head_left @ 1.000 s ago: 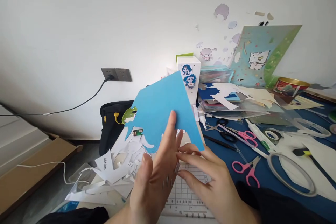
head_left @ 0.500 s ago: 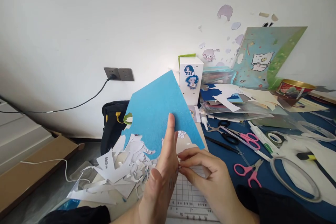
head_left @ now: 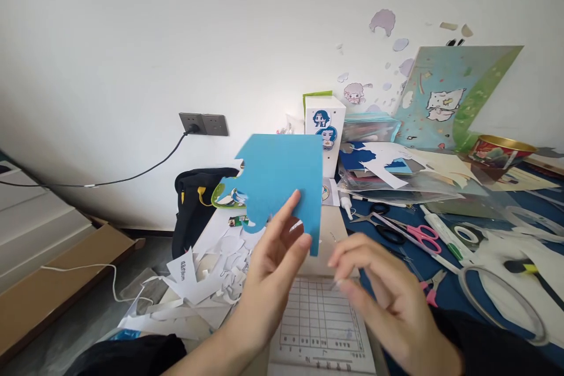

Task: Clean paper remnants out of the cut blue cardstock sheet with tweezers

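Observation:
Upright in front of me is a sheet of blue paper (head_left: 284, 173) with ragged cut-outs along its left and lower edges. My left hand (head_left: 275, 264) grips it near the bottom, index finger lying against its face and thumb to the right. My right hand (head_left: 379, 294), a little blurred, is apart from the sheet with thumb and fingertips drawn together. Something pale and tiny may be at those fingertips, too faint to name. Below both hands lies a printed grid sheet (head_left: 315, 314).
White paper scraps (head_left: 220, 270) are heaped at the left. Pink-handled scissors (head_left: 423, 238), black-handled scissors (head_left: 388, 229), a glue bottle (head_left: 346, 202) and a tape roll (head_left: 465, 235) lie at the right. Behind stands a white box (head_left: 324, 147) with stickers.
The blue paper has turned more upright and shifted slightly. My left hand has rotated with it. My right hand has moved away from my left hand, toward the right.

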{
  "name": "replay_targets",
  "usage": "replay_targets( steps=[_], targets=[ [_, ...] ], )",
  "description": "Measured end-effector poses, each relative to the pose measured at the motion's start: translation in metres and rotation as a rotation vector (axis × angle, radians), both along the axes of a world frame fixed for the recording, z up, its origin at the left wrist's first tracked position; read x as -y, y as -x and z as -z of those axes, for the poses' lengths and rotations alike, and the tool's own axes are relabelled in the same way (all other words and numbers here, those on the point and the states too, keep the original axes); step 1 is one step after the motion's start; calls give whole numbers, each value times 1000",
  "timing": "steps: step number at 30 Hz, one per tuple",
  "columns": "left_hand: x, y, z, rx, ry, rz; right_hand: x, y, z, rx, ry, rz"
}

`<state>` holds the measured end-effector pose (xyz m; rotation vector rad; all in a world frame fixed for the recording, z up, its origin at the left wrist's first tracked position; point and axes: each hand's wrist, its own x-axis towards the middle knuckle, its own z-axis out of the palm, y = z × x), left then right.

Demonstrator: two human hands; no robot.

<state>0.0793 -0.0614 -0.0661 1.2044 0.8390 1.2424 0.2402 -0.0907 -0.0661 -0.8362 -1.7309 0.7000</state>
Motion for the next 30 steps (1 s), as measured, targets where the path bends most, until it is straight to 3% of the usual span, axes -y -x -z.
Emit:
replay_targets(
  steps=[5,11,17,30],
  targets=[
    [-4,-6,1,-74,-33,106,-12,-20,-22,249,-66,164],
    [-3,-10,3,-33,60,233,-14,-10,-28,581,-109,287],
    [0,-8,-5,5,116,331,-16,-12,-26,652,-80,267],
    [3,-4,-8,9,178,354,-14,-11,-24,703,-108,253]
  ],
)
